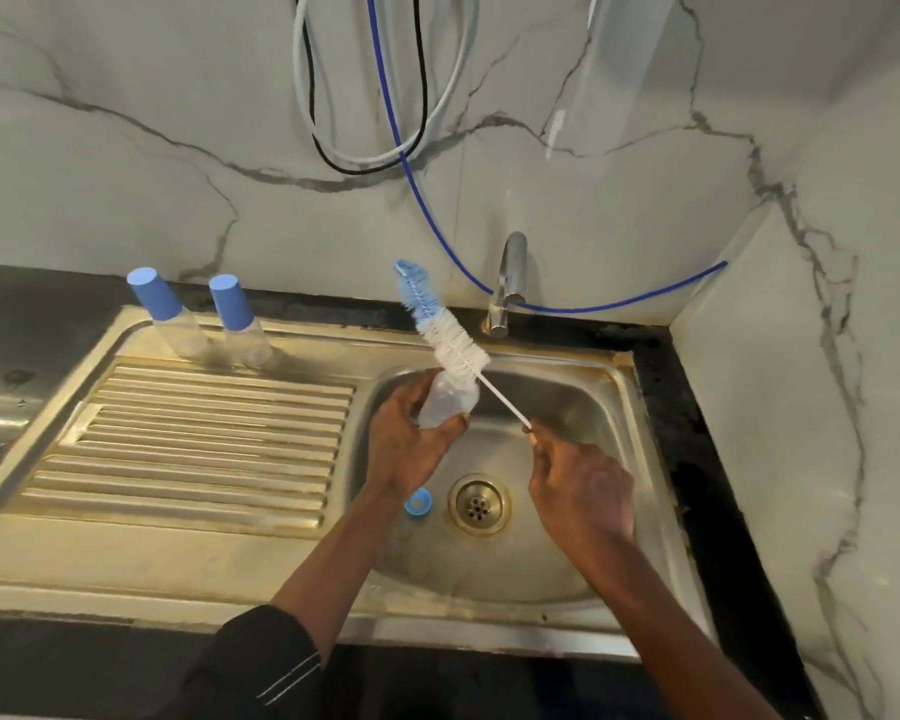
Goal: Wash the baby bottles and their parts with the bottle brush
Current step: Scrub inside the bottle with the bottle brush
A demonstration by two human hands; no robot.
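Observation:
My left hand (406, 444) grips a clear, uncapped baby bottle (445, 402) over the sink basin. My right hand (583, 485) pinches the thin white handle of the bottle brush (450, 337). The brush's white and blue bristles stick up past the bottle's mouth, outside it, tilted to the upper left. A blue ring-shaped bottle part (418, 501) lies in the basin beside the drain (478, 504). Two capped bottles with blue caps (166, 311) (237, 319) stand at the back of the draining board.
The steel sink (557, 569) has a ribbed draining board (204, 439) on its left. A chrome tap (507, 283) stands behind the basin, with no water visibly running. A blue tube (411, 168) and white and black cables hang on the marble wall. Dark counter borders the sink.

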